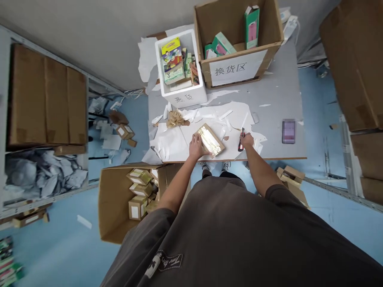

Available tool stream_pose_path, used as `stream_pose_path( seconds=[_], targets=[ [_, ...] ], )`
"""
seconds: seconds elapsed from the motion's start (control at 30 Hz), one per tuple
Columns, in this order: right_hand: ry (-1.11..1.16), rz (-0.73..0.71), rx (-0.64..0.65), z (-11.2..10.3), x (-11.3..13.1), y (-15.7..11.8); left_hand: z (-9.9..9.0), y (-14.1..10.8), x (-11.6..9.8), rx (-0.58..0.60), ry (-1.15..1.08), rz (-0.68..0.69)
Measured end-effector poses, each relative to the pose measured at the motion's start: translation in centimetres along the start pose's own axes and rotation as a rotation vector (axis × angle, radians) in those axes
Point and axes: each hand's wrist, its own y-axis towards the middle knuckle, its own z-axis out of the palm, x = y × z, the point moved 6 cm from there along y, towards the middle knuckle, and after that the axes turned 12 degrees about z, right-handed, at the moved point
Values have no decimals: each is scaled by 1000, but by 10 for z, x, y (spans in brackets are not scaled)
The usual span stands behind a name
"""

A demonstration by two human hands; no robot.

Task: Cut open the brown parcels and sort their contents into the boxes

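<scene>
A small cardboard box (210, 140) wrapped with shiny tape lies at an angle near the table's front edge. My left hand (196, 147) grips it from the left, fingers at its upper side and thumb along its lower end. Right of the box, my right hand (247, 140) is closed around a red and black utility knife (241, 145), apart from the box and low over the table. Torn white paper (170, 142) lies under and around the box. A crumpled wad of brown tape (175, 118) sits beyond my left hand.
At the back stand a white foam box (185, 97) with packages and a large carton (236, 73) with green boxes. A phone (289, 131) lies at right. An open carton (115, 203) of small boxes stands on the floor at left. Shelves with cartons (49, 99) flank the table.
</scene>
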Motion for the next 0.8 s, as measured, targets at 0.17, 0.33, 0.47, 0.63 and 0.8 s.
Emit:
stream_pose_path(
  seconds=[0.17, 0.33, 0.47, 0.63, 0.8],
  targets=[
    [94, -149, -19, -18, 33, -8, 16, 3, -15, -72, -109, -31],
    [287, -538, 120, -29, 114, -65, 21, 10, -19, -121, -204, -40],
    [60, -800, 267, 1, 176, -130, 22, 9, -21, -133, -222, -45],
    [-209, -756, 218, 27, 196, -162, 21, 8, -25, -140, -256, -46],
    [-475, -738, 148, 22, 204, -174, 18, 5, -31, -57, -141, -86]
  ],
)
